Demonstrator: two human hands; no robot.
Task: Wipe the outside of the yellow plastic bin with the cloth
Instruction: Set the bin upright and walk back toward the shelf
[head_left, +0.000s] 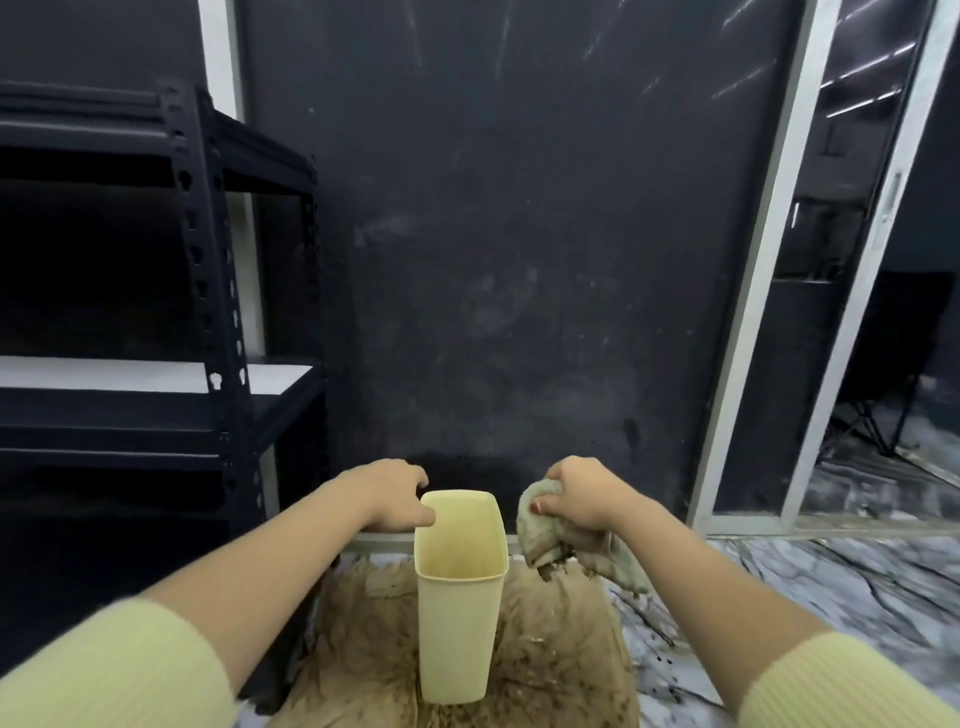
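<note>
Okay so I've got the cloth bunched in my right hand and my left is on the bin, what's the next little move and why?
Probably bring the right hand with the cloth leftward onto the right wall of the yellow bin. The cloth hangs just beside the rim, not touching, while the left hand grips the rim's far left corner, so the upright bin looks steadied for a wipe.

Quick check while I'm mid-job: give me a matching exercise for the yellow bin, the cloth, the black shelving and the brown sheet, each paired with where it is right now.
Things:
1. yellow bin
2. cloth
3. black shelving
4. brown sheet

Places:
A. flat on the floor under the bin
B. bunched in the right hand
C. upright, its rim at the left hand
D. against the wall on the left

Pairs: 1-C, 2-B, 3-D, 4-A
</note>
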